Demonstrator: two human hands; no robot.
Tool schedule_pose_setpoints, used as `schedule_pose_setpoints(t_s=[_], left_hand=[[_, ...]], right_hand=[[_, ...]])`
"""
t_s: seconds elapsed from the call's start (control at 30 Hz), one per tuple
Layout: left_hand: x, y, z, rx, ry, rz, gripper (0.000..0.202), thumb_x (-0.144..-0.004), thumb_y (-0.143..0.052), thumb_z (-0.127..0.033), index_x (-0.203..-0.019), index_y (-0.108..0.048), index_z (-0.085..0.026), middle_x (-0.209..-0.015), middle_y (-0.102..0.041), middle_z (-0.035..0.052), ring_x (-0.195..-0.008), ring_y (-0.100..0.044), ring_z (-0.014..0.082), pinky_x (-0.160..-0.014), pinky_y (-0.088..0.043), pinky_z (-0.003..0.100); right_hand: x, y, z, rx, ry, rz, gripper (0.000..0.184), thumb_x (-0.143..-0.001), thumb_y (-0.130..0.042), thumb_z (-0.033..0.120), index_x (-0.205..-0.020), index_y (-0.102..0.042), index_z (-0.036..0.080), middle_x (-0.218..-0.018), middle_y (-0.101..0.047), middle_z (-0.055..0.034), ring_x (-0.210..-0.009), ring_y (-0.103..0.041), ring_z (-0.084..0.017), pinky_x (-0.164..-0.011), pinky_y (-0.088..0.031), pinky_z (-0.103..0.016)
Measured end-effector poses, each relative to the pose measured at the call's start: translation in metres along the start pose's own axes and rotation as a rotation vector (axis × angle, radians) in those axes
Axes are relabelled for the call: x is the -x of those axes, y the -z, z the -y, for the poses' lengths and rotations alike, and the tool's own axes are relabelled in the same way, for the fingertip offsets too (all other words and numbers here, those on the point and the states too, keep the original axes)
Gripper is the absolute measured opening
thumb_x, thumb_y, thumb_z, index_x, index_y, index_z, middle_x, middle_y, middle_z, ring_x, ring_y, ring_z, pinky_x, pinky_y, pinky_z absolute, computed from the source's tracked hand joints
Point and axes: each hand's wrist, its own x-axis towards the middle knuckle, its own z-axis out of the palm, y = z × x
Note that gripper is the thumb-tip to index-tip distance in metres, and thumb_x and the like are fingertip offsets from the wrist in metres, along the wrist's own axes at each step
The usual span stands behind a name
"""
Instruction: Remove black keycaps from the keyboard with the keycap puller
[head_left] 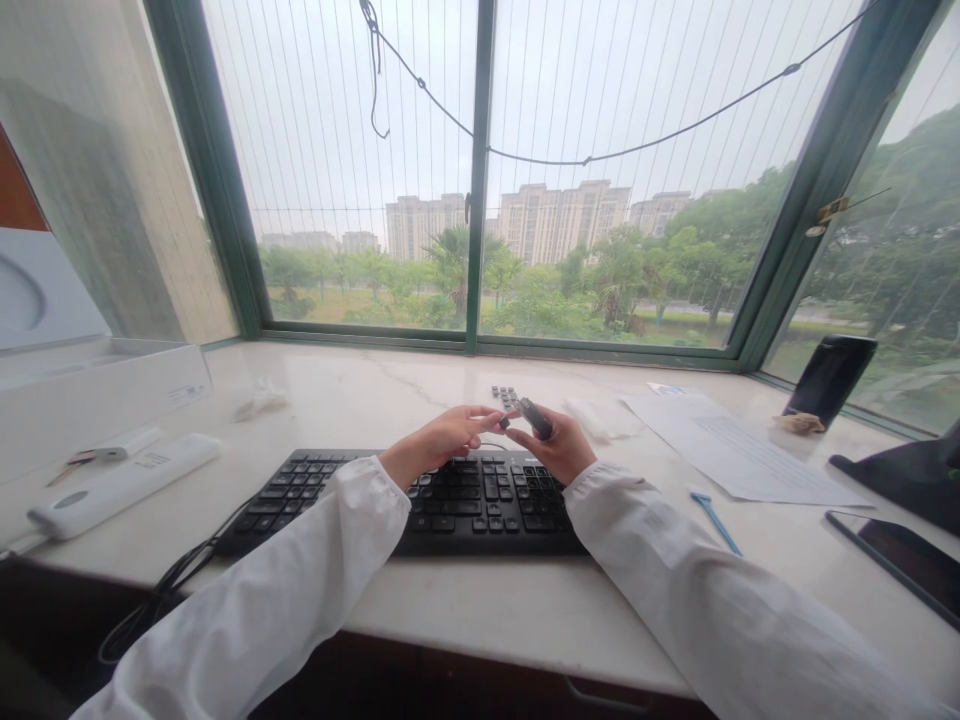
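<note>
Both my hands hover over the far edge of a black keyboard [420, 500] on a pale marble sill [375, 395]. My right hand [559, 445] is closed around a small dark oblong tool [534, 417], its tip pointing left. My left hand [442, 438] pinches a tiny dark piece, perhaps a keycap, at that tip. A few loose dark keycaps [504, 395] lie just beyond the hands. Both arms wear white sleeves.
A white box [97, 385] and a long white device [120, 485] lie at the left. At the right are printed paper sheets [739, 450], a blue stick-like tool [716, 520], a propped black phone [829, 378] and a dark tablet [900, 555]. The keyboard cable [176, 580] hangs off the front edge.
</note>
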Motion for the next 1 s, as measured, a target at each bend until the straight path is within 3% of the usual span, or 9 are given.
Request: schedule_pose_setpoints(t_s=[0.13, 0.37, 0.5, 0.6, 0.73, 0.9, 1.0], left_hand=[[0.001, -0.002, -0.001, -0.023, 0.030, -0.018, 0.056, -0.072, -0.064, -0.059, -0.113, -0.065, -0.021, -0.105, -0.062, 0.0072, -0.048, -0.028, 0.0013, -0.043, -0.018, 0.019], [0.001, -0.004, -0.003, -0.083, 0.021, -0.071, 0.053, -0.073, -0.063, -0.057, -0.108, -0.066, -0.017, -0.099, -0.065, 0.0068, -0.047, -0.029, 0.0014, -0.044, -0.019, 0.019], [0.002, -0.006, -0.002, -0.186, -0.106, -0.151, 0.047, -0.077, -0.061, -0.054, -0.104, -0.066, -0.017, -0.097, -0.067, 0.0078, -0.052, -0.042, 0.0050, -0.047, -0.030, 0.019], [0.003, -0.009, -0.003, -0.336, -0.269, -0.246, 0.040, -0.075, -0.066, -0.048, -0.101, -0.067, -0.017, -0.099, -0.068, 0.0082, -0.072, -0.058, 0.0136, -0.058, -0.041, 0.022], [0.006, -0.014, -0.004, -0.491, -0.459, -0.314, 0.030, -0.074, -0.070, -0.042, -0.094, -0.070, -0.020, -0.098, -0.070, 0.0049, -0.086, -0.061, 0.0176, -0.069, -0.044, 0.025], [0.007, -0.018, -0.002, -0.574, -0.469, -0.337, 0.023, -0.074, -0.070, -0.040, -0.087, -0.071, -0.021, -0.092, -0.071, 0.0029, -0.073, -0.060, 0.0150, -0.065, -0.044, 0.025], [0.007, -0.018, -0.002, -0.601, -0.457, -0.362, 0.023, -0.078, -0.066, -0.042, -0.085, -0.071, -0.020, -0.090, -0.071, 0.0030, -0.071, -0.060, 0.0154, -0.063, -0.043, 0.025]], right_hand=[[0.000, -0.001, -0.001, 0.035, 0.007, -0.014, 0.033, -0.076, -0.065, 0.044, -0.093, -0.070, 0.017, -0.062, -0.058, 0.0023, -0.054, -0.043, -0.011, -0.054, -0.037, -0.023], [0.000, -0.003, -0.005, 0.056, -0.016, -0.008, 0.033, -0.075, -0.065, 0.047, -0.090, -0.071, 0.019, -0.071, -0.066, 0.0002, -0.060, -0.051, -0.013, -0.060, -0.041, -0.025], [-0.002, -0.002, -0.007, 0.085, -0.112, -0.039, 0.037, -0.073, -0.062, 0.054, -0.083, -0.072, 0.019, -0.065, -0.064, -0.0002, -0.057, -0.051, -0.014, -0.059, -0.041, -0.026], [-0.003, 0.000, -0.006, 0.078, -0.193, -0.033, 0.042, -0.072, -0.061, 0.057, -0.081, -0.073, 0.018, -0.060, -0.060, 0.0002, -0.059, -0.052, -0.015, -0.058, -0.040, -0.026], [-0.004, 0.002, -0.004, 0.038, -0.251, 0.039, 0.045, -0.070, -0.061, 0.059, -0.084, -0.073, 0.017, -0.055, -0.053, 0.0023, -0.057, -0.048, -0.014, -0.056, -0.037, -0.026], [-0.003, 0.003, -0.004, 0.017, -0.272, 0.094, 0.044, -0.069, -0.063, 0.058, -0.083, -0.074, 0.018, -0.050, -0.045, 0.0040, -0.053, -0.043, -0.012, -0.053, -0.035, -0.025], [-0.004, 0.004, -0.004, -0.002, -0.260, 0.113, 0.045, -0.071, -0.062, 0.059, -0.083, -0.075, 0.017, -0.052, -0.050, 0.0022, -0.054, -0.046, -0.014, -0.054, -0.037, -0.026]])
